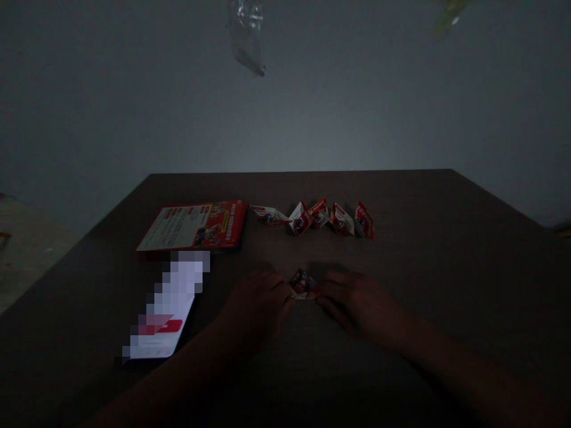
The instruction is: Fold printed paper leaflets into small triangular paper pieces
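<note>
Head view: phone (172,306) near left hand (259,300); printed sheets (185,229), folded papers (300,220) behind.

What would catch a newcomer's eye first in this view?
Probably the lit phone screen, the brightest thing in this dim view, on the table left of both hands. Next, the small folded piece between the left hand and the right hand, near the middle; beyond it, five red-and-white folded pieces lie in a row.

Small folded paper (303,285), dark print, some red, pale near edge; fingers (332,289) at both sides
</note>
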A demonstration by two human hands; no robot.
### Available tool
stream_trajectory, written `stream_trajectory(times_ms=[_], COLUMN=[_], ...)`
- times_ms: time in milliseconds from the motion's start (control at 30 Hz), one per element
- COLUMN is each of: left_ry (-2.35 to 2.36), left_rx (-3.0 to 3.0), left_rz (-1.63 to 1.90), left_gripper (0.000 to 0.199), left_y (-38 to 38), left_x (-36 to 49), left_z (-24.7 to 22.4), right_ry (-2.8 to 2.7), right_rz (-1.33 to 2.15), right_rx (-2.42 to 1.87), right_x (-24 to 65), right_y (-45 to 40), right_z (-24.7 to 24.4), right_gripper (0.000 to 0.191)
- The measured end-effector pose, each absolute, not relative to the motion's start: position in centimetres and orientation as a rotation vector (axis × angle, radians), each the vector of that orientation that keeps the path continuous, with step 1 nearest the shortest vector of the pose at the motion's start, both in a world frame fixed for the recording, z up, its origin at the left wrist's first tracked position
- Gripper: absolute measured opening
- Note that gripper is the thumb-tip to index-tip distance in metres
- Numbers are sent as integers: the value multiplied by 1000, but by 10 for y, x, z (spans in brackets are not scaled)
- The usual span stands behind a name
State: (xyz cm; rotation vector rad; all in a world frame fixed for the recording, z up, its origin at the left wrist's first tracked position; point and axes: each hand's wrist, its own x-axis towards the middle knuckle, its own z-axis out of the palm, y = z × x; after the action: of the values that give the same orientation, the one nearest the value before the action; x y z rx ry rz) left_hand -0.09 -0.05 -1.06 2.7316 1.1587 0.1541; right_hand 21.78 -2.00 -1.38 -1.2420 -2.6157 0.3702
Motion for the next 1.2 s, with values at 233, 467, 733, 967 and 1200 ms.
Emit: stream_trajectory(times_ms=[233,467,733,967,1200], left_ry=[1344,1443,1544,1600,1599], left_rx=[2602,2612,2633,2633,2661], left_rz=[148,156,172,134,115], left_gripper=[19,20,19,20,17], left_y=[-3,-7,-10,-12,-12], left_x=[7,10,14,14,14], left_z=[-7,-7,-6,-5,-7], right_ry=[-2533,-2474,-2484,-2499,-2503], right_rz=[342,304,286,282,306], right_rx=[-1467,-1571,-1658,-1633,-1652], right_x=[209,206,203,201,203], right_y=[-18,-18,-18,-18,-17], right_z=[-13,-14,-10,-9,-7], right_gripper=[22,24,28,26,28])
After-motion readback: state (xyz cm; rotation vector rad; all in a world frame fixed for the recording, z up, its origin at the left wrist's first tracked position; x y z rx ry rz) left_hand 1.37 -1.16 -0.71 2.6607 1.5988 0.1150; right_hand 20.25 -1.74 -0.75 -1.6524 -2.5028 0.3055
